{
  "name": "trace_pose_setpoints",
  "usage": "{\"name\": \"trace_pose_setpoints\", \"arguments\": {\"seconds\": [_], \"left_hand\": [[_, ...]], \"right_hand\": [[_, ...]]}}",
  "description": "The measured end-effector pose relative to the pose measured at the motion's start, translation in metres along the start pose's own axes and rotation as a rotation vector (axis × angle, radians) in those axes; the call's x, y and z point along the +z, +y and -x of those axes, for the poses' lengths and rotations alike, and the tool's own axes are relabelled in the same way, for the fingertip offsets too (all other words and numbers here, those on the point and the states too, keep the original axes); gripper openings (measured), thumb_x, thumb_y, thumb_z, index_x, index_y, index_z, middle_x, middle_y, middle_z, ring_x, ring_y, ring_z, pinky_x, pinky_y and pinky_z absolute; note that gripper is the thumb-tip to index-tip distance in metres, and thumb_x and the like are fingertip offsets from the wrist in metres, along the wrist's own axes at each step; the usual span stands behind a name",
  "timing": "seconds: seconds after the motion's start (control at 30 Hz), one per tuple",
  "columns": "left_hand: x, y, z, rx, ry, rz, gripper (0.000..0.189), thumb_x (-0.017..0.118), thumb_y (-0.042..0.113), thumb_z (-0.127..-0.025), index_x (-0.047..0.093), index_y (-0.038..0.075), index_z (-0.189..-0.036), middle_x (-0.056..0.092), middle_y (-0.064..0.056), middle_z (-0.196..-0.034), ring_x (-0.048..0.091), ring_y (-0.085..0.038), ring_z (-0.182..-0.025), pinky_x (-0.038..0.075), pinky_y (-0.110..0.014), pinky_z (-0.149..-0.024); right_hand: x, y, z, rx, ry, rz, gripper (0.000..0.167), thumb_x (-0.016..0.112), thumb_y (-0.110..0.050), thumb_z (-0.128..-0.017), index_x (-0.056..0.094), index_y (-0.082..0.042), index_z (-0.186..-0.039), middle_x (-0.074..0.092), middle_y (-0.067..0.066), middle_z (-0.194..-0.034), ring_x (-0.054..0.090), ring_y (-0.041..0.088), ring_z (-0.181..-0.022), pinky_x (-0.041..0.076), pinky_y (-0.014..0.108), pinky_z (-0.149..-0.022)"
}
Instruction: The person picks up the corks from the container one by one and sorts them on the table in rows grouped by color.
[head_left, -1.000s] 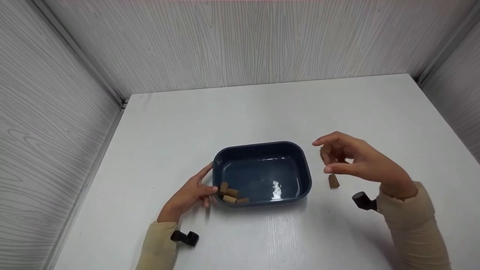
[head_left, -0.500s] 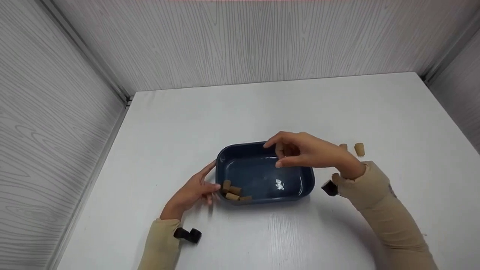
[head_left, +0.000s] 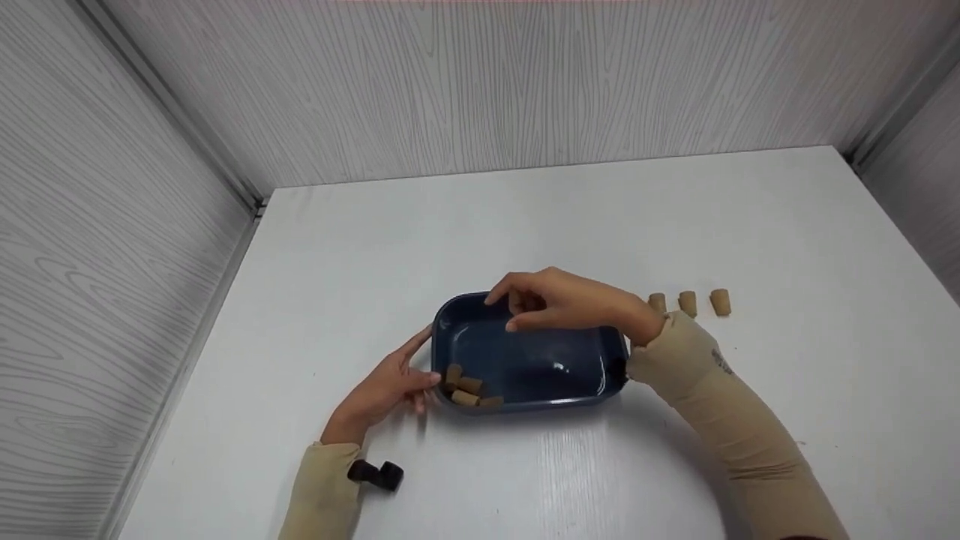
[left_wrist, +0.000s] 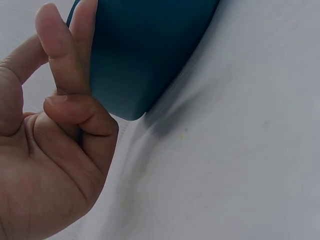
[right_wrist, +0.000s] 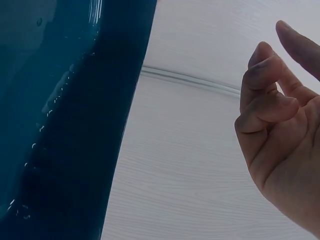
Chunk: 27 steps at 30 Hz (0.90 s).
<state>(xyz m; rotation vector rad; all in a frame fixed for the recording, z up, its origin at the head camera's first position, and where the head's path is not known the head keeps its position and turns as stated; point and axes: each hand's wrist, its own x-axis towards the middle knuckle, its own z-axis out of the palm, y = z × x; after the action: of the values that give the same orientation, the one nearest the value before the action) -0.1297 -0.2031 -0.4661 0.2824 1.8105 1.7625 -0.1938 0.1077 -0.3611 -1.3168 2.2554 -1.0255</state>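
My left hand (head_left: 386,386) holds the left end of a dark blue rectangular dish (head_left: 525,406), its thumb at the rim and other fingers against the outside. In the left wrist view the dish's outer wall (left_wrist: 135,75) rises beside the fingers. Several tapered corks (head_left: 466,397) lie bunched in the dish's near left corner. Over the far half of the dish hovers my right hand (head_left: 570,300), thumb and index finger apart, the others loosely curled. Nothing shows between its fingers (right_wrist: 260,117) in the right wrist view.
On the white table (head_left: 360,247), three more corks (head_left: 688,303) stand in a row right of the dish, near the right wrist. Wood-grained panels (head_left: 450,82) close in the back and sides. Each sleeve carries a small black wrist camera (head_left: 376,475).
My right hand has moved left from beside the dish to over it. The row of three corks has come into sight behind it, while a nearer cork is now hidden by the sleeve.
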Motion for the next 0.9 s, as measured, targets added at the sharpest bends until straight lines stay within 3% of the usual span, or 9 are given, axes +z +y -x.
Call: {"name": "trace_pose_setpoints", "arguments": {"seconds": [0.23,0.53,0.77,0.9], "left_hand": [[-0.001,0.002,0.000,-0.015,0.008,-0.005,0.087,0.064,0.014,-0.093,0.006,0.018,-0.157,0.061,0.007,-0.054,0.059,-0.007,-0.046,0.052,-0.024,-0.054],[0.000,0.001,-0.002,-0.014,-0.003,0.027,0.089,0.065,0.013,-0.092,0.004,0.017,-0.157,0.062,0.008,-0.057,0.059,-0.007,-0.045,0.052,-0.023,-0.053],[0.001,0.001,-0.002,0.002,-0.003,0.018,0.088,0.064,0.012,-0.092,0.005,0.016,-0.157,0.061,0.008,-0.058,0.059,-0.007,-0.045,0.052,-0.023,-0.054],[0.001,0.001,-0.002,0.004,-0.005,0.017,0.087,0.063,0.010,-0.093,0.005,0.015,-0.157,0.062,0.008,-0.058,0.059,-0.007,-0.046,0.052,-0.023,-0.054]], "right_hand": [[0.011,0.005,-0.022,0.038,-0.107,0.071,0.041,0.065,-0.024,-0.093,0.055,-0.009,-0.131,0.062,0.003,-0.089,0.052,0.010,-0.072,0.044,0.025,-0.069],[0.037,0.018,-0.040,0.065,-0.267,0.182,0.046,0.067,-0.025,-0.092,0.053,-0.018,-0.135,0.063,0.002,-0.097,0.057,0.012,-0.083,0.048,0.029,-0.078],[0.049,0.023,-0.049,0.133,-0.391,0.228,0.043,0.068,-0.025,-0.091,0.056,-0.024,-0.132,0.065,0.000,-0.099,0.059,0.012,-0.086,0.049,0.030,-0.077],[0.053,0.023,-0.051,0.161,-0.420,0.237,0.040,0.068,-0.026,-0.091,0.058,-0.026,-0.130,0.065,-0.001,-0.098,0.059,0.011,-0.084,0.049,0.029,-0.074]]}}
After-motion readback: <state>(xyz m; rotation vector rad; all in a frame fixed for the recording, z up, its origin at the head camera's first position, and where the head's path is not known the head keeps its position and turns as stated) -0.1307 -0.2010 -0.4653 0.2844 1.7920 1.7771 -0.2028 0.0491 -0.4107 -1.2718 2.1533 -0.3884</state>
